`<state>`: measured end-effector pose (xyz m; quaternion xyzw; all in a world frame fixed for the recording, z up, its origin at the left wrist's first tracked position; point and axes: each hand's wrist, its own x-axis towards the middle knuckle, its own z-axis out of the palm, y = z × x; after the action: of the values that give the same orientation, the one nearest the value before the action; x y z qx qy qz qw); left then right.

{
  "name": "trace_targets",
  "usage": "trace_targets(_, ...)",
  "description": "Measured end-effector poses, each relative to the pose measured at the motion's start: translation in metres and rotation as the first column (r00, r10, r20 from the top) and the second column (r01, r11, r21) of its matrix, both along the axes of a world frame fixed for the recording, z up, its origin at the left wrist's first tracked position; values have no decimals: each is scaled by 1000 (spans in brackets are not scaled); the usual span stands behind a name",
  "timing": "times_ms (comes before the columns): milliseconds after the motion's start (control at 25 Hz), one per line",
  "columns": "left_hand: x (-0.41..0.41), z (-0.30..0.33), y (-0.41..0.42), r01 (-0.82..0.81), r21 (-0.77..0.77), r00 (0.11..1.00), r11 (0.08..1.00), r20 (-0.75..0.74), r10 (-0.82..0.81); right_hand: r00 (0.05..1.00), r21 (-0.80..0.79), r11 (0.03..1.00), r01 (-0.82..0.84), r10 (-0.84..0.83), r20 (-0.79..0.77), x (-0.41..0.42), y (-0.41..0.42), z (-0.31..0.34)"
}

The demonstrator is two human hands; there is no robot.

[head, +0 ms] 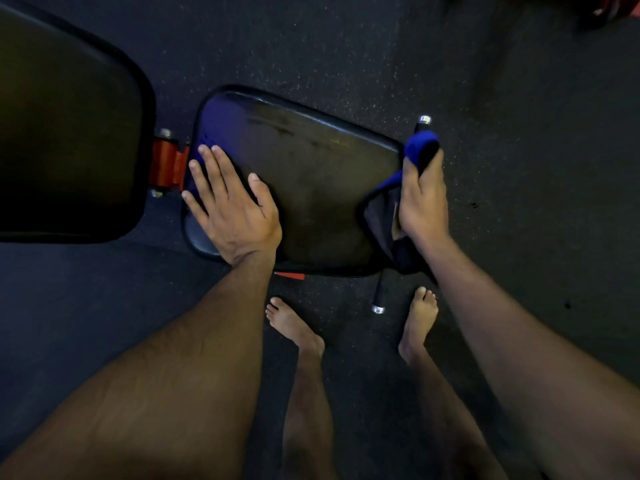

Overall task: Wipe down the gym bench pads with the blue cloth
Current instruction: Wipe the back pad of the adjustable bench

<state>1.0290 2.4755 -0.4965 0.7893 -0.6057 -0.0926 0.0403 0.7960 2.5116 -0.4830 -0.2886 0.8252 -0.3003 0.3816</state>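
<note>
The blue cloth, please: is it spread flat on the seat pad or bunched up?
Bunched, not spread: the right hand grips the cloth at the seat pad's right edge, the rest hanging down.

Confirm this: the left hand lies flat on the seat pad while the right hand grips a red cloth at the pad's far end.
Not quite. The head view shows the cloth gripped by the right hand is blue, not red. The left hand does lie flat on the seat pad.

Dark speckled rubber gym flooring (346, 46) fills the dimly lit room. A blurred red piece of equipment (613, 8) sits at the far right corner, its shape indistinct.
</note>
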Motion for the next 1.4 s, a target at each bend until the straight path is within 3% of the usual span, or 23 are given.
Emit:
trace_targets(120,3,3,-2,0,-2,1000,1000,-10,0,995,-50,997,-64,60,-83,-5,-14,-6)
trace_targets(200,2,5,-2,10,6,1000,1000,1,-10,981,-126,988,-88,64,-184,17,21,-8)
trace_targets(280,-2,14,0,17,36,1000,999,4,-17,976,-108,984,-143,123,-178,45,74,-3)
trace_targets(360,3,21,-3,118,139,993,983,-11,-118,973,-34,974,-226,224,-55,48,114,13)
trace_targets(440,50,47,-16,389,207,918,898,-1,-398,924,52,922,-383,383,8,25,122,47)
trace_targets(520,122,90,-46,642,163,732,749,158,-662,806,104,817,-568,577,-134,6,105,78)
trace_targets(560,161,114,-67,692,154,655,705,275,-704,727,105,758,-643,648,-225,7,85,90)
trace_targets(680,252,169,-140,713,293,466,637,481,-743,477,111,569,-815,767,-430,40,2,113)
trace_targets(760,276,177,-161,704,362,374,612,543,-752,236,160,389,-907,786,-572,74,-64,109)
trace_targets(920,298,153,-159,761,284,378,583,537,-754,-185,387,61,-920,804,-566,151,-177,69)
trace_targets(1000,298,158,-161,773,235,440,590,471,-764,-276,475,-15,-880,830,-485,176,-204,57)
trace_targets(1040,300,158,-164,768,227,456,598,462,-761,-278,514,0,-858,842,-463,186,-210,54)
trace_targets(1120,300,156,-166,784,229,425,577,480,-768,-306,549,-27,-836,852,-424,210,-200,52)
trace_targets(1280,300,157,-165,798,208,437,565,445,-782,-563,448,-375,-811,709,-425,258,-106,47)
trace_targets(1400,300,157,-167,800,192,455,568,424,-784,-674,385,-554,-738,633,-380,255,-92,45)
